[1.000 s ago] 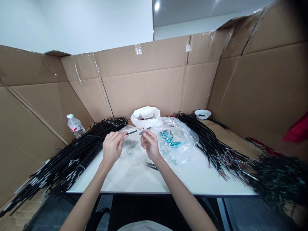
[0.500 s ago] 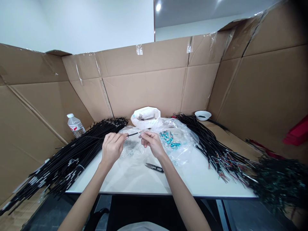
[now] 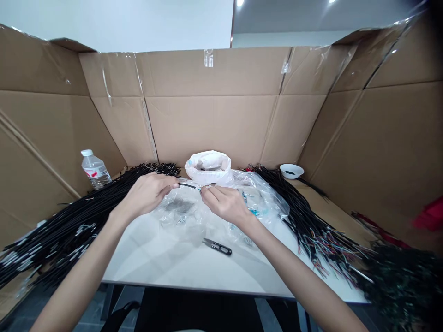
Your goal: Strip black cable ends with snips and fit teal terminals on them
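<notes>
both hands (image 3: pixel 187 198) palm-down, fingertips pinched on one black cable (image 3: pixel 188 185) between them

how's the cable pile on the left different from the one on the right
The left cable pile lies beside the water bottle and shows small white marks along its black cables, while the right cable pile runs from the white bowl and fans out into coloured wire ends. The left hand is over the left pile's far end; neither hand touches the right pile. Both are long black cables on the white table.
</notes>
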Action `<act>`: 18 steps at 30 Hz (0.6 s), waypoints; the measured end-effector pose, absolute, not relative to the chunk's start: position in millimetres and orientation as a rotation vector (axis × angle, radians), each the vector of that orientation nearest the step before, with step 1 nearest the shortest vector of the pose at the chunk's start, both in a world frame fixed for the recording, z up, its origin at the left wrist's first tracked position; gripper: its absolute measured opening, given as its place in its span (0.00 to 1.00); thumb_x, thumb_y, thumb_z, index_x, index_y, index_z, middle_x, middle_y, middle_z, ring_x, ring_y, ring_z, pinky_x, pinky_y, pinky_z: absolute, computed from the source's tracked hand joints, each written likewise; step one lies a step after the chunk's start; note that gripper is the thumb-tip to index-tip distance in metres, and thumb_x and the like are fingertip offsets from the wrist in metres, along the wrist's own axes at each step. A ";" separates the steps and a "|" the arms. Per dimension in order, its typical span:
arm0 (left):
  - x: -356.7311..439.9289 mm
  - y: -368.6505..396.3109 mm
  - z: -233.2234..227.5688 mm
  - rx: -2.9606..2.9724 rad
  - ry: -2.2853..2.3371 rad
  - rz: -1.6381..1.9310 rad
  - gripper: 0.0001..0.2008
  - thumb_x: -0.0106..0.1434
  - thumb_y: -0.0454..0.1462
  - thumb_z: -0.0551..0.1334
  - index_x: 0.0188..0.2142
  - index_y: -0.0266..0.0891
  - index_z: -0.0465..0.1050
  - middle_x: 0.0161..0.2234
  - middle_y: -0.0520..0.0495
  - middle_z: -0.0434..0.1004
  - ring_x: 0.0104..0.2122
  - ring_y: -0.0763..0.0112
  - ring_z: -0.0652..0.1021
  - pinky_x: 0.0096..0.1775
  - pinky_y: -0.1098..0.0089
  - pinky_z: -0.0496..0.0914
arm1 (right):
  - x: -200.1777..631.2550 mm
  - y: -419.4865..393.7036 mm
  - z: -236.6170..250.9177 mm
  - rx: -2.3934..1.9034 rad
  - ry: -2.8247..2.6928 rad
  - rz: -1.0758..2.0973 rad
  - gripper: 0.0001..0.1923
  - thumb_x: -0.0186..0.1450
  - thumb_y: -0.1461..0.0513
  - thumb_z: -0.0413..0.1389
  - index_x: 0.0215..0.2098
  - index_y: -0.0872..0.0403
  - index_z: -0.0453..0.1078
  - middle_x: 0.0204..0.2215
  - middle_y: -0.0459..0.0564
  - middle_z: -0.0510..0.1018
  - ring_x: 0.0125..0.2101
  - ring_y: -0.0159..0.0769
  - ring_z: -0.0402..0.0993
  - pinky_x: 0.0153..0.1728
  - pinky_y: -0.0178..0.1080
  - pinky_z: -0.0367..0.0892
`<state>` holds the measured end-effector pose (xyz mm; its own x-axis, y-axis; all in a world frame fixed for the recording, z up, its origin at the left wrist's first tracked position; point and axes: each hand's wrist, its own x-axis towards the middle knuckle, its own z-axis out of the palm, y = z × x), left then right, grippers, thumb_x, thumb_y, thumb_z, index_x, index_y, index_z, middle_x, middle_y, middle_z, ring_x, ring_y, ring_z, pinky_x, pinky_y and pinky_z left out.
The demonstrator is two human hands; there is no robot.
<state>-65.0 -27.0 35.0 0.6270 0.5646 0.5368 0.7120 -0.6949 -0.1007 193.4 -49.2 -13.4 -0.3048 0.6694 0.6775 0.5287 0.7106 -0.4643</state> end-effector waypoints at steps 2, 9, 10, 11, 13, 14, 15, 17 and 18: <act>-66.6 -18.8 48.4 -2.660 -1.104 -0.650 0.17 0.74 0.42 0.51 0.32 0.46 0.74 0.27 0.50 0.78 0.27 0.62 0.77 0.31 0.67 0.62 | 198.9 -42.7 -5.9 -0.884 -2.104 -0.054 0.16 0.73 0.63 0.49 0.30 0.49 0.73 0.22 0.48 0.74 0.24 0.34 0.64 0.26 0.39 0.54; -70.5 -5.3 76.7 -2.869 -1.249 -0.616 0.20 0.74 0.46 0.52 0.27 0.45 0.71 0.21 0.55 0.72 0.21 0.68 0.72 0.26 0.69 0.61 | 187.4 -39.8 18.4 -0.876 -2.054 -0.534 0.18 0.75 0.61 0.50 0.26 0.51 0.67 0.18 0.46 0.73 0.19 0.33 0.65 0.22 0.41 0.51; -71.0 -5.7 78.1 -2.884 -1.257 -0.617 0.21 0.74 0.47 0.52 0.26 0.45 0.70 0.21 0.55 0.72 0.21 0.69 0.72 0.26 0.69 0.61 | 185.5 -41.2 21.4 -0.919 -2.037 -0.410 0.18 0.75 0.59 0.51 0.26 0.51 0.67 0.17 0.46 0.73 0.18 0.33 0.64 0.21 0.40 0.50; -71.5 -6.5 78.8 -2.900 -1.246 -0.626 0.21 0.75 0.47 0.52 0.26 0.45 0.69 0.22 0.54 0.72 0.22 0.68 0.73 0.27 0.69 0.61 | 184.4 -42.0 24.2 -0.970 -2.020 -0.225 0.18 0.74 0.57 0.52 0.26 0.51 0.66 0.17 0.45 0.72 0.16 0.32 0.63 0.20 0.39 0.49; -72.5 -8.2 78.3 -2.912 -1.185 -0.660 0.21 0.75 0.47 0.51 0.26 0.44 0.68 0.24 0.53 0.75 0.24 0.67 0.75 0.28 0.69 0.63 | 184.3 -40.5 28.9 -1.035 -1.964 0.280 0.19 0.74 0.54 0.52 0.26 0.51 0.67 0.18 0.45 0.75 0.17 0.31 0.66 0.19 0.36 0.54; -72.8 -8.9 77.4 -2.903 -1.148 -0.674 0.21 0.75 0.46 0.51 0.27 0.44 0.69 0.25 0.52 0.76 0.25 0.67 0.76 0.29 0.69 0.63 | 185.1 -37.9 30.5 -1.037 -1.915 0.544 0.20 0.74 0.52 0.52 0.26 0.51 0.68 0.19 0.46 0.77 0.18 0.31 0.70 0.20 0.35 0.58; -73.2 -9.3 76.3 -2.884 -1.117 -0.686 0.20 0.75 0.45 0.50 0.28 0.44 0.69 0.26 0.52 0.76 0.26 0.66 0.76 0.29 0.69 0.63 | 186.1 -34.3 31.5 -1.018 -1.862 0.781 0.20 0.73 0.51 0.53 0.27 0.51 0.69 0.21 0.47 0.79 0.21 0.32 0.73 0.22 0.35 0.63; -73.3 -9.0 73.6 -2.838 -1.076 -0.698 0.19 0.76 0.44 0.50 0.31 0.44 0.71 0.28 0.52 0.78 0.27 0.67 0.76 0.29 0.68 0.64 | 188.4 -25.5 31.3 -0.950 -1.764 1.124 0.18 0.70 0.50 0.57 0.29 0.53 0.72 0.24 0.48 0.82 0.23 0.32 0.76 0.25 0.34 0.68; -73.1 -8.3 72.2 -2.830 -1.060 -0.690 0.19 0.76 0.44 0.50 0.32 0.44 0.72 0.28 0.53 0.78 0.27 0.68 0.76 0.29 0.69 0.64 | 189.3 -21.5 30.3 -0.918 -1.725 1.224 0.16 0.69 0.50 0.59 0.30 0.53 0.73 0.25 0.49 0.82 0.24 0.31 0.76 0.26 0.34 0.69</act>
